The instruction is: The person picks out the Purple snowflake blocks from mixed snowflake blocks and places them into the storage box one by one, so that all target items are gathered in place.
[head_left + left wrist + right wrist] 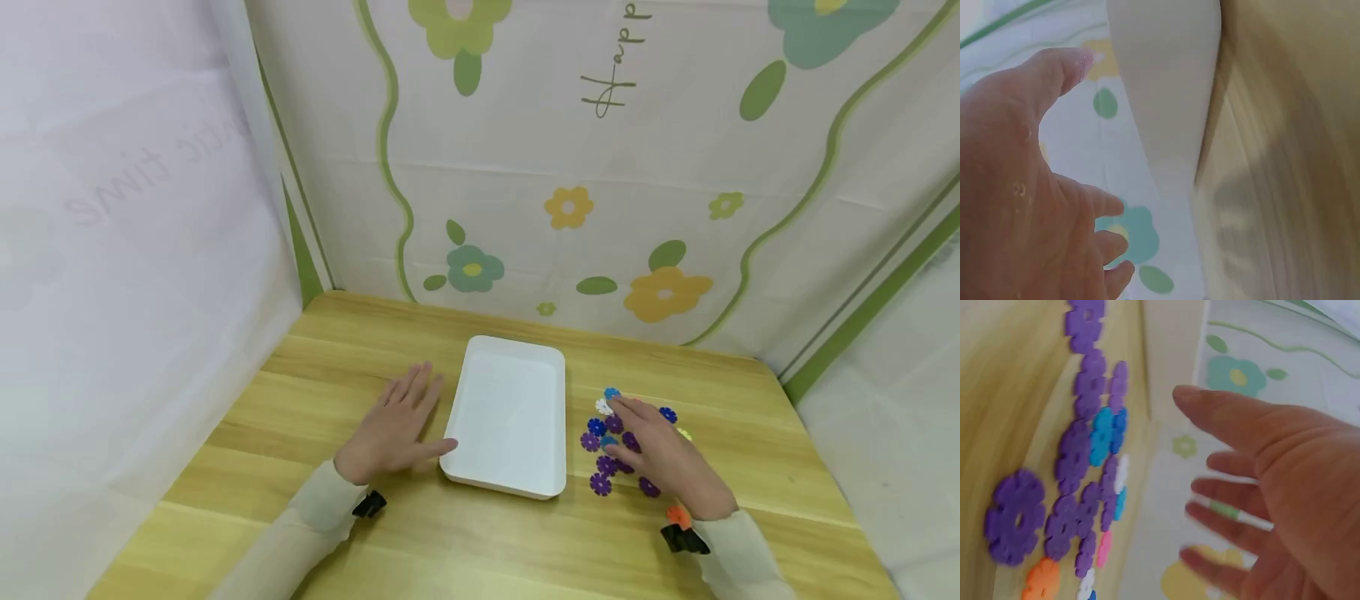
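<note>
A shallow white tray (510, 417) lies on the wooden table between the two hands. My left hand (393, 429) is spread at the tray's left side, its thumb reaching over the rim in the head view. In the left wrist view the left hand (1029, 175) has nothing in it, and the tray's outer wall (1166, 75) stands beside it. My right hand (663, 450) hovers above scattered flower-shaped plastic discs, among them a purple disc (601, 484) and a white disc (603, 407). The right wrist view shows that hand (1272, 481) empty, fingers loosely extended, beside the discs. It hides some discs from the head view.
An orange disc (678, 517) lies near the right wrist, and a dark blue disc (667, 414) sits beyond the hand. A white flower-printed cloth (525, 167) rises behind the table (360, 333), with more cloth (150, 250) along the left side.
</note>
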Demonstrator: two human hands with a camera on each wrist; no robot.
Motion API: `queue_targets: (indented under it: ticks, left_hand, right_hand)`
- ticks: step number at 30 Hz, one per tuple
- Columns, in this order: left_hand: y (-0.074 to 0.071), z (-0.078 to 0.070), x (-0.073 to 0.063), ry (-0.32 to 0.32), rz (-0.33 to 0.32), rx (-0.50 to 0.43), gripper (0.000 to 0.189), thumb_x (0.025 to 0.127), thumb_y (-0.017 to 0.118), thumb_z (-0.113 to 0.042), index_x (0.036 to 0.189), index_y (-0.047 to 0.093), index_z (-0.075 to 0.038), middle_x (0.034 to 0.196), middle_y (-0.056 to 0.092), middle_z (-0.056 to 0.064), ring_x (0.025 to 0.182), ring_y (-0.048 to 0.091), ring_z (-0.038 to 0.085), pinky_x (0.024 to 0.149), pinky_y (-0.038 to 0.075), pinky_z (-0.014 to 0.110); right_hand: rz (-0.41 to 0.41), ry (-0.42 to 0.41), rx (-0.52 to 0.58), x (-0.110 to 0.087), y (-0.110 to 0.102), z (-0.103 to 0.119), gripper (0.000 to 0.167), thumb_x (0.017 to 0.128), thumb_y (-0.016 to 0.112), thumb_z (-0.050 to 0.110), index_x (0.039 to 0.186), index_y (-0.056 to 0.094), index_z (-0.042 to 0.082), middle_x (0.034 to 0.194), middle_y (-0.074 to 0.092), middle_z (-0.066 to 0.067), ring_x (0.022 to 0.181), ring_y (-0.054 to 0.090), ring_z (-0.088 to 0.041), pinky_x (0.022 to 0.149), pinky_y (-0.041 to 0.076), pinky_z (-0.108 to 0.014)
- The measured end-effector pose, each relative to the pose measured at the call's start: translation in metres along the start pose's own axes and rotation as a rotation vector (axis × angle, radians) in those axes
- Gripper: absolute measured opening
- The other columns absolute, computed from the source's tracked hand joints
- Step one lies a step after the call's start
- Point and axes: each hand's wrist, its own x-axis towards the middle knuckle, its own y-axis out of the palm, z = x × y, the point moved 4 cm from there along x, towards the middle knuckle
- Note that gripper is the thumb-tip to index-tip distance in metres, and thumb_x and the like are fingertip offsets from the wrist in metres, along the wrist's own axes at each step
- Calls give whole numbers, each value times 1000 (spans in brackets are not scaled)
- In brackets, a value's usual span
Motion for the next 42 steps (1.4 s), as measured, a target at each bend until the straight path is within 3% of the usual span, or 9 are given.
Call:
queue_targets:
  ticks: [4, 9, 17, 31, 42]
  left_hand:
    - [3, -10, -2, 60, 34, -2, 103, 101, 54, -68, 165, 21, 5, 177, 6, 24, 165, 9, 43, 132, 19, 61]
    - [11, -21, -4, 85, 62, 7, 108, 100, 51, -72, 166, 16, 5, 177, 7, 24, 166, 7, 39, 133, 21, 57]
    - [17, -35, -5, 120, 74, 19, 107, 99, 52, -72, 165, 20, 7, 177, 12, 23, 166, 12, 39, 132, 25, 56]
    - [32, -34, -8, 128, 64, 18, 108, 100, 51, -73, 163, 23, 10, 175, 13, 27, 165, 15, 42, 131, 28, 55]
    - [30, -37, -11, 111, 61, 5, 109, 99, 52, -73, 164, 21, 10, 175, 11, 27, 165, 14, 41, 132, 26, 54]
  right_hand:
    - [77, -57, 36, 8, 7, -1, 60, 90, 86, 20, 142, 63, -1, 137, 68, -19, 128, 64, -41, 102, 58, -54]
    - [170, -141, 6, 17, 21, -3, 48, 91, 85, 20, 133, 70, 3, 129, 73, -12, 120, 69, -31, 99, 61, -47]
    - [192, -227, -5, 28, 27, -1, 34, 91, 83, 13, 123, 74, 5, 121, 76, -9, 113, 71, -29, 96, 61, -47]
    - [226, -287, 33, 31, 34, 1, 27, 91, 82, 8, 117, 77, 8, 115, 79, -3, 108, 74, -23, 94, 62, -43]
    - [350, -242, 148, 57, 29, -1, 26, 86, 88, 13, 111, 81, 11, 108, 78, 1, 99, 71, -16, 88, 62, -37]
